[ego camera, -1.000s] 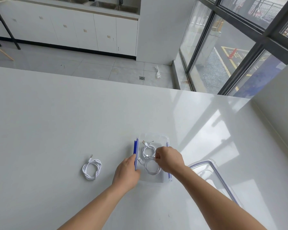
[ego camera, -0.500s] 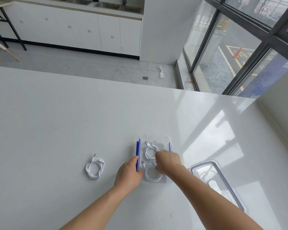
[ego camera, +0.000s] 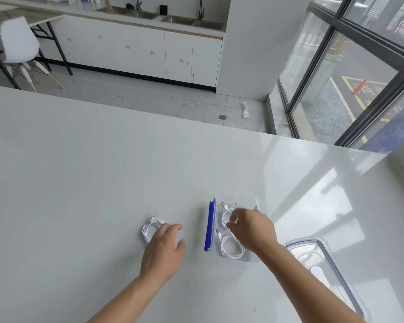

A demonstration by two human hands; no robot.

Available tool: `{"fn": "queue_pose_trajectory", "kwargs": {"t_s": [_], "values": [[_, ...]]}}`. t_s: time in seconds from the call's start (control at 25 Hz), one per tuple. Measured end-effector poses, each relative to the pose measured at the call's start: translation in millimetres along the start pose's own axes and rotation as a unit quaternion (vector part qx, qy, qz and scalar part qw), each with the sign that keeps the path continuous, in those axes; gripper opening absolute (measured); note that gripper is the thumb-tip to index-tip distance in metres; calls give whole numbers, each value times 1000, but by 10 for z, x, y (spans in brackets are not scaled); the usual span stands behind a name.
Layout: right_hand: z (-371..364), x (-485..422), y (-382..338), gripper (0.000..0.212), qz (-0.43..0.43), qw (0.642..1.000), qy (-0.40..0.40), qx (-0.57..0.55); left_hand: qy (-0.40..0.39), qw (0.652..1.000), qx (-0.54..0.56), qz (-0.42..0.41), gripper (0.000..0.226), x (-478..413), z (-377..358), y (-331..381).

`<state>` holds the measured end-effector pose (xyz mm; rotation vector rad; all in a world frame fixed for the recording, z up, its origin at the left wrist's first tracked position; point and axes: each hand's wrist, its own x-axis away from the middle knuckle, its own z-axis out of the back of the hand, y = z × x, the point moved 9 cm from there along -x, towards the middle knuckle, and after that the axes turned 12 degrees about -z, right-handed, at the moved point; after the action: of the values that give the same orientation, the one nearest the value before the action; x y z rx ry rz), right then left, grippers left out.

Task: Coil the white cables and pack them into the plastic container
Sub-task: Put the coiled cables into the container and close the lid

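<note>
A clear plastic container (ego camera: 241, 198) with a blue side clip (ego camera: 210, 224) sits on the white table. Two coiled white cables lie inside it: a far one (ego camera: 224, 213) and a near one (ego camera: 231, 248). My right hand (ego camera: 252, 229) is over the container with its fingertips pinched at the far coil. A third coiled white cable (ego camera: 151, 227) lies on the table to the left. My left hand (ego camera: 165, 249) hovers just right of that coil, fingers spread, partly covering it and holding nothing.
The container's clear lid (ego camera: 322, 269) with a blue seal lies on the table at the right, under my right forearm. The table's far edge (ego camera: 196, 121) drops to a tiled floor. A window wall rises at the right.
My left hand has left the container's blue clip and moved left to the loose coil. The right hand stays in the container. The camera has tilted, so everything sits further right in the view.
</note>
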<state>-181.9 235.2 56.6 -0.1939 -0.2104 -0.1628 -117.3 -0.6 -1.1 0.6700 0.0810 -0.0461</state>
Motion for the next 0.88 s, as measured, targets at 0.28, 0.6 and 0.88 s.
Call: {"fn": "queue_pose_trajectory", "kwargs": {"t_s": [0.28,0.6,0.88], "values": [[-350,159,-1210,16,101,989,-73,-82,-51,953,-278,108,50,-67,573,-1310],[-1156,-161,-1575,38,17,986,-144,-83,-42,956,-255,139,58,-76,289,-1656],[-1389,-155,-1753,22,-3,986,-163,-47,-17,963,-236,131,55,-82,326,-1626]]}}
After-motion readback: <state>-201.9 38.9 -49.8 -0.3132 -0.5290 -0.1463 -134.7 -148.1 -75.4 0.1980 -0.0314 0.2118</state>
